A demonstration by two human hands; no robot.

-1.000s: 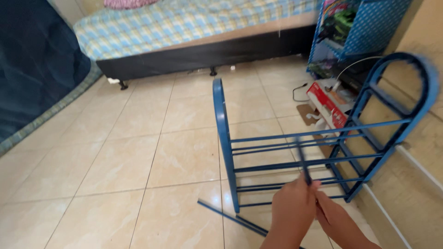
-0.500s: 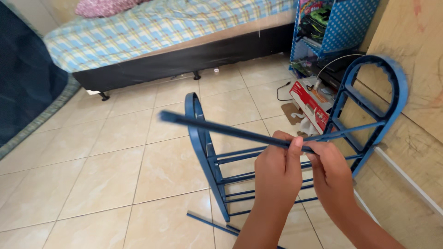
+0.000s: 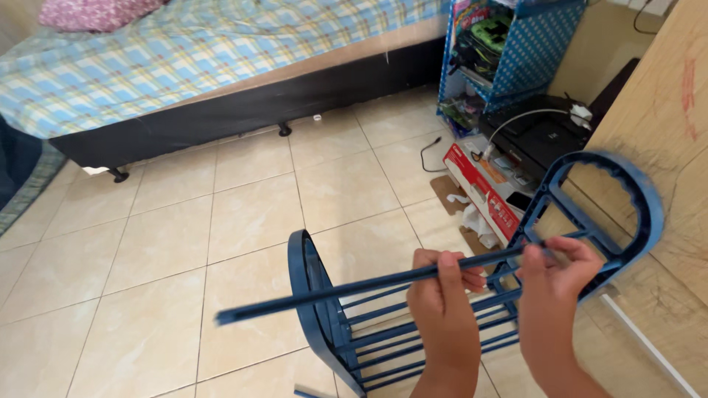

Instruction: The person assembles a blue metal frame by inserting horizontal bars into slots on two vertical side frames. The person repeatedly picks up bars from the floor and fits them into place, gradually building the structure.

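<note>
Over the tiled floor [image 3: 184, 243], low in the view, both hands are up and clamped on one long blue rod [image 3: 332, 291]. Left hand [image 3: 441, 295] has its fingers curled right over the rod near the middle, thumb on top, a firm wrap. Right hand [image 3: 557, 276] grips the same rod further along, close to its right end, fingers closed around it. So the hands sit near each other on the bar but not touching, with a short stretch of rod showing between them.

The rod runs slantwise (lower at the left, higher at the right), its free end sticking out well to the left of the left hand, blurred, hanging in the air above the tiles. Its right end reaches the rounded side frame [image 3: 612, 214] of a blue rack [image 3: 383, 332]; whether it is seated in the frame, I cannot tell, the right hand covers that spot.

Rack stands on the floor right under the hands, its other side frame [image 3: 313, 309] to the left, several thin bars strung between the two.

Further back: a bed [image 3: 199, 51] with a checked cover, a red and white box [image 3: 479, 188] on the floor, a blue shelf unit [image 3: 538, 51] at the wall.
</note>
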